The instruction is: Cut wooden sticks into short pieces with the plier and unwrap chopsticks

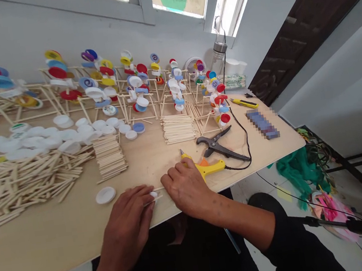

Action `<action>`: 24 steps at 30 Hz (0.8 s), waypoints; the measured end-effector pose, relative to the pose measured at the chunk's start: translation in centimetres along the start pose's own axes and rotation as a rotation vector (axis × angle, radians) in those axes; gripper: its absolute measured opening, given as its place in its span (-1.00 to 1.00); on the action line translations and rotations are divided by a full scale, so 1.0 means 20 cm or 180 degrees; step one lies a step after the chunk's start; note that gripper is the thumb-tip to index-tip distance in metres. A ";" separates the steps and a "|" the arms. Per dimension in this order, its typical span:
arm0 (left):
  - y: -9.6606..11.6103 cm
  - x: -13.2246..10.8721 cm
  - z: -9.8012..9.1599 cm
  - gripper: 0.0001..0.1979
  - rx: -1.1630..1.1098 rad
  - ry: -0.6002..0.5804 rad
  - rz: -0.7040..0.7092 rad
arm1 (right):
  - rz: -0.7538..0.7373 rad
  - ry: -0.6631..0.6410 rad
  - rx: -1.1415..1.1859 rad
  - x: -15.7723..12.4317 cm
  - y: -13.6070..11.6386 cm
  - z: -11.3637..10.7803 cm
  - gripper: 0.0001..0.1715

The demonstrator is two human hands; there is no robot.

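Head camera looks down on a pale plywood bench (63, 231), at whose far right end stands a clear bottle with a metal lid (219, 57); what it holds cannot be made out. Just beside it is a white plastic tub (237, 67), its inside hidden. At the near edge a small round white plastic cap (154, 195) sits at the tips of the left hand (129, 222), with a thin pale wooden stick (150, 203) just under it. The left fingers are bunched together on the cap, knuckles up, with the wrist coming in from below. The right hand (188, 188) lies palm down just beside it, forearm angled in from the right in a black sleeve, its fingers slightly apart and flat on the wood, gripping nothing that shows. A yellow glue gun (210, 167) lies right behind that hand, its black cord (245, 140) curling past black-handled pliers (219, 146). A loose white lid (105, 195) lies left of the left hand. Farther back are two neat stacks of sticks (109, 156), a loose heap of sticks (17, 183), a spread of white caps (35, 141) and a row of stick frames hung with coloured caps (134, 84).
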State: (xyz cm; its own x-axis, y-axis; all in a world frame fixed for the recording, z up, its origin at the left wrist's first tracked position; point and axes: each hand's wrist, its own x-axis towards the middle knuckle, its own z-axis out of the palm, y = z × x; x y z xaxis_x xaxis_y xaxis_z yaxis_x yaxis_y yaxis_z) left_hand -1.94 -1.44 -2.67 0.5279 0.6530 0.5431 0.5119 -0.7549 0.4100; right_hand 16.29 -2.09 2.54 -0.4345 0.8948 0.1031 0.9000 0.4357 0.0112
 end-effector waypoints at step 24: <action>0.00 0.02 0.00 -0.89 -0.0040 0.0000 0.0022 | 0.0026 0.0094 0.0133 0.01 -0.03 0.04 -0.86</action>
State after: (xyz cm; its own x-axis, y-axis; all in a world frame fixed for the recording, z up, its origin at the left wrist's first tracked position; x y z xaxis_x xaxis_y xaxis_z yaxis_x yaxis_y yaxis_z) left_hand -1.62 -1.20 -2.45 0.5314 0.6479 0.5458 0.4998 -0.7600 0.4155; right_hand 15.61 -2.00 1.77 -0.4254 0.8953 0.1324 0.9010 0.4328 -0.0312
